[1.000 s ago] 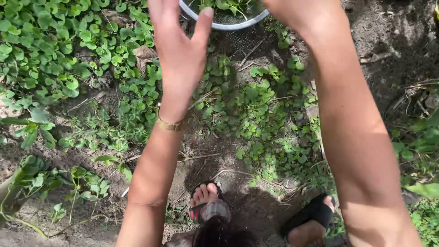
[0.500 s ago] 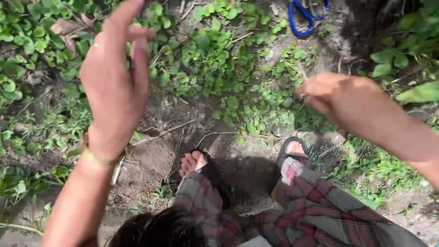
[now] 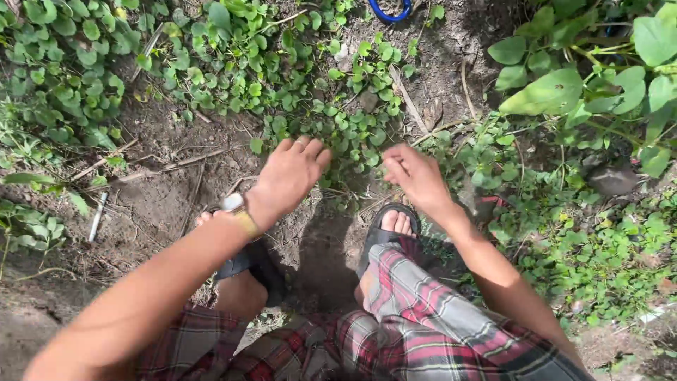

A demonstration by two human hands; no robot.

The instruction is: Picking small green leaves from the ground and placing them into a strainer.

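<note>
The left hand reaches down and forward, palm toward the ground, fingers loosely spread and empty, their tips at the near edge of a patch of small round-leaved plants; the right hand is just beside it, fingers curled in toward the thumb at the same patch, though whether they pinch a stem or leaf cannot be told; the two hands are near each other but apart, with leaves and bare soil between them. The patch has no single direction; it runs as a loose band from the upper left of the view down toward the right hand, the little leaves facing up on thin stems that trail along the ground. A gold wristband circles the left wrist; below the hands two feet sit in black sandals, the right foot just under the right hand; plaid trousers in red and grey fill the bottom of the view.

The surface is dry brown soil, lumpy, strewn with thin dry twigs lying roughly left to right; a small pale stick-like object lies on the dirt at the left, pointing up and down in the view; a blue loop shows at the top edge; larger broad-leaved plants stand at the upper right; it is outdoors, in bright sun with hard shadows.
</note>
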